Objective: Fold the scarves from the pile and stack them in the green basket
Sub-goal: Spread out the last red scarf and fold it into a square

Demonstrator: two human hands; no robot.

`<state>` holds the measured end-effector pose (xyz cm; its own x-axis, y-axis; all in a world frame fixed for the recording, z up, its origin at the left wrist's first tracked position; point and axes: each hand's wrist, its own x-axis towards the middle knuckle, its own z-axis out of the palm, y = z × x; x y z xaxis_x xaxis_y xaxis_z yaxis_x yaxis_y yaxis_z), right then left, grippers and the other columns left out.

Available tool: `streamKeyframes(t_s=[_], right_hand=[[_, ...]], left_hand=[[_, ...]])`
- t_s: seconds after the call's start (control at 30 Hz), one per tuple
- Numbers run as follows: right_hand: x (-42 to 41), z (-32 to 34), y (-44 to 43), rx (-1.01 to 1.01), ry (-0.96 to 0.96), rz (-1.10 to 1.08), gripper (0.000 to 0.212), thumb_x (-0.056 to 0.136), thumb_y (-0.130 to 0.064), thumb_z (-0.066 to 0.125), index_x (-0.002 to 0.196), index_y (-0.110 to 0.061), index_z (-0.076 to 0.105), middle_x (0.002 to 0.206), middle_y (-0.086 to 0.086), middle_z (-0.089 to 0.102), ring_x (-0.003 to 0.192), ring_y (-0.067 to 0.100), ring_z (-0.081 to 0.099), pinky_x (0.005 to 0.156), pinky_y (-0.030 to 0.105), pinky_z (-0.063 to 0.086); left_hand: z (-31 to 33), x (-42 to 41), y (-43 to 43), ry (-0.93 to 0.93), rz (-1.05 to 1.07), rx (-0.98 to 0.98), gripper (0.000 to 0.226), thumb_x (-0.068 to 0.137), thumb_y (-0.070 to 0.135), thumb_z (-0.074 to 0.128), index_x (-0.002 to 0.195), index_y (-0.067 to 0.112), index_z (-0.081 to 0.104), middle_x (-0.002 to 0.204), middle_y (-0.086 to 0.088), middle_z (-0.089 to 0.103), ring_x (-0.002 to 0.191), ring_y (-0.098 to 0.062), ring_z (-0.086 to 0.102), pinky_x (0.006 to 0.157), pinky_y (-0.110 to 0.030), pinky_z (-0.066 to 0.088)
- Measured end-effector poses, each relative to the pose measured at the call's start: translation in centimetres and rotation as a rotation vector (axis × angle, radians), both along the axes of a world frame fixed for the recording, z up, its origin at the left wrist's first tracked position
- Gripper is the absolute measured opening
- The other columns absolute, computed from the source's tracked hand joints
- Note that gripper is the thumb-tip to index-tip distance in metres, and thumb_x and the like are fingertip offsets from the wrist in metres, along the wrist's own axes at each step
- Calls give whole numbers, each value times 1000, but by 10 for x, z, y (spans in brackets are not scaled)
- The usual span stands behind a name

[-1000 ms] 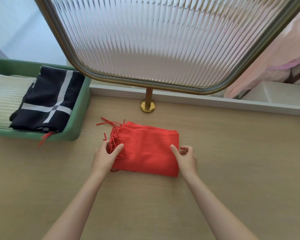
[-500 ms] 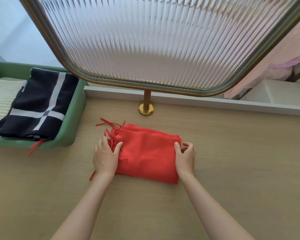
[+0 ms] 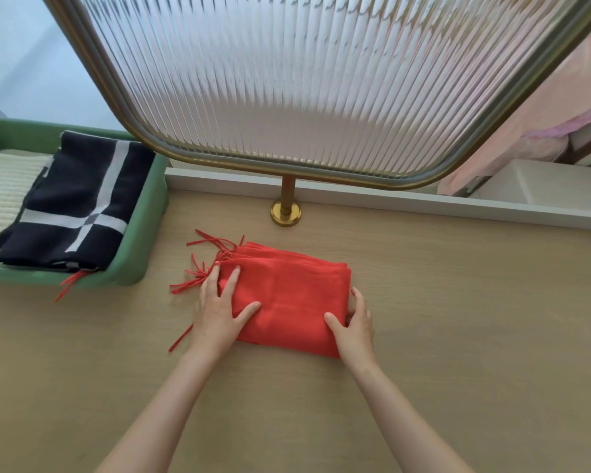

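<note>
Head view: the folded red scarf (image 3: 287, 295) lies mid-surface. The left hand (image 3: 219, 315) presses flat on its fringed end and the right hand (image 3: 355, 331) grips the opposite edge. A black scarf (image 3: 75, 206) and a cream scarf (image 3: 0, 192) already sit in the green basket (image 3: 144, 240) at the left edge; the red one is not yet stacked.

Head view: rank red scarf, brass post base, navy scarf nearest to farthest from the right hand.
1. red scarf, its edge in the right hand.
2. brass post base, just behind.
3. navy scarf, left, in the green basket.
</note>
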<state>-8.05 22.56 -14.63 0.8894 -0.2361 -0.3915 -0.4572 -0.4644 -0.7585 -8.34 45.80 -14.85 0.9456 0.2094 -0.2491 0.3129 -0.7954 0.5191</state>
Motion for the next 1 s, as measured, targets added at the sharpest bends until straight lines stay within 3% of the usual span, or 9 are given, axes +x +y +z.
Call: streamKeyframes(t_s=[0.13,0.27,0.43,0.53,0.77,0.87,1.0], right_hand=[[-1,2,4,-7,78,-5,62,90,-21,62,145,-20,33,139,8,45,132,29,33,114,41,22],[-4,-1,3,104,72,-15,57,90,-12,60,141,-23,37,133,7,49,127,24,45,110,42,34],[-12,1,1,129,89,-18,61,88,-14,61,141,-35,37,132,3,50,122,22,49,106,46,39],[-15,7,7,143,78,-2,60,90,-13,59,141,-37,39,133,2,50,122,22,49,107,46,38],[-11,51,41,192,-35,71,50,92,0,53,137,-22,47,133,7,50,123,20,48,112,41,33],[-7,89,66,214,-87,171,48,94,-1,50,136,-25,49,131,3,49,121,15,48,111,37,33],[0,147,117,266,-177,336,45,96,-3,48,131,-31,49,125,-1,47,116,10,46,108,30,32]], left_hand=[[11,4,-3,82,109,-153,83,83,41,70,151,26,25,150,-11,29,137,-28,30,112,-40,27],[20,1,1,133,251,-545,68,78,23,79,134,33,42,130,-11,51,115,-25,53,101,-40,43],[32,-17,5,92,307,-776,63,63,27,75,120,41,52,110,-5,60,100,-23,62,92,-44,51],[40,-28,11,86,380,-869,63,58,25,74,117,40,55,112,-8,61,99,-23,62,92,-44,52],[78,-60,35,-12,468,-1012,65,58,23,75,118,38,55,120,-1,60,105,-15,60,89,-29,50],[101,-76,55,-125,505,-1031,64,68,14,79,123,36,56,117,-1,64,102,-13,64,78,-22,51],[138,-100,92,-313,615,-1060,56,81,4,71,123,38,56,111,-4,67,97,-16,68,78,-29,53]])
